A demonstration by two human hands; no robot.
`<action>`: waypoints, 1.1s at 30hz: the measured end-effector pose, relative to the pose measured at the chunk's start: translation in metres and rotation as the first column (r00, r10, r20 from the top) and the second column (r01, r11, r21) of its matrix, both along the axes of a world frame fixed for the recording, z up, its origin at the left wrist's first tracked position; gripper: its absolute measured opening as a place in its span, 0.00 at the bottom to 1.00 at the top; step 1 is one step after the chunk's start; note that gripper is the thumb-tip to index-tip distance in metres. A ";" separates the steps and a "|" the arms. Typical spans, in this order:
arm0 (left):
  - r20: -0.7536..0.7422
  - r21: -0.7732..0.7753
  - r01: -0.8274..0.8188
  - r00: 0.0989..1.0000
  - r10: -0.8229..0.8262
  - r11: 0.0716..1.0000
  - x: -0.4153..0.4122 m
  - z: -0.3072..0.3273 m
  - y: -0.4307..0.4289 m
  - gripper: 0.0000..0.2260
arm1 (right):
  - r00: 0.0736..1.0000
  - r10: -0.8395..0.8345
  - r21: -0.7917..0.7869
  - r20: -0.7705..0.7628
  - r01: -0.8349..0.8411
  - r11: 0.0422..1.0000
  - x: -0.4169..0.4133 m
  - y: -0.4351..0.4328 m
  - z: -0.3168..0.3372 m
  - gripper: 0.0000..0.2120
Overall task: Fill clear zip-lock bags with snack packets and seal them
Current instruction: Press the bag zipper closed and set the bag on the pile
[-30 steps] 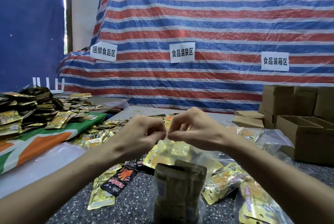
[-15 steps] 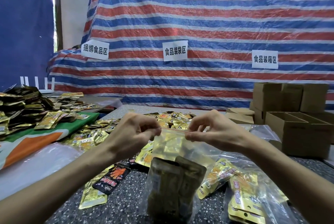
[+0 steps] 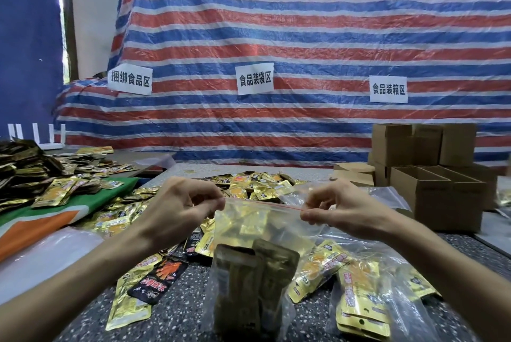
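Observation:
A clear zip-lock bag (image 3: 260, 234) with a red seal line hangs upright in front of me, holding dark olive snack packets (image 3: 254, 283). My left hand (image 3: 182, 209) pinches the left end of the seal strip. My right hand (image 3: 340, 211) pinches the right end, so the strip is stretched taut between them. Loose gold and black snack packets (image 3: 138, 294) lie scattered on the speckled table (image 3: 177, 316) below.
A filled clear bag (image 3: 365, 303) lies at the lower right. Open cardboard boxes (image 3: 437, 192) stand at the right. A heap of gold packets (image 3: 257, 184) lies behind the hands, more packets (image 3: 30, 173) on a green and orange cloth at left. A striped tarp hangs behind.
My hands have slid apart along the seal strip, from touching at the middle to the bag's two ends. The bag's top is now drawn out straight.

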State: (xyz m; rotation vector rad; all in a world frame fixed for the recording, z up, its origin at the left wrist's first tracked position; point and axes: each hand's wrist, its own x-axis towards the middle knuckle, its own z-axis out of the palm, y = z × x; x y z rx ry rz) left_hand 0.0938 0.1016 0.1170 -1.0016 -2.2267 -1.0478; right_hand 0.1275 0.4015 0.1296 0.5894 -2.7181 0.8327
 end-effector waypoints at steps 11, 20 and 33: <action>0.027 0.003 -0.027 0.999 0.027 1.000 -0.007 -0.005 -0.003 0.10 | 0.999 -0.035 -0.026 -0.014 0.035 0.999 0.010 0.020 -0.005 0.05; 0.144 0.308 0.056 0.984 -0.105 0.950 -0.010 -0.028 0.016 0.11 | 0.984 -0.010 -0.577 0.176 0.111 0.809 0.016 0.030 -0.055 0.20; 0.249 0.701 0.181 0.843 -0.476 0.689 -0.026 -0.068 0.097 0.09 | 0.956 0.242 -0.623 0.166 -0.089 0.777 0.001 -0.036 -0.134 0.28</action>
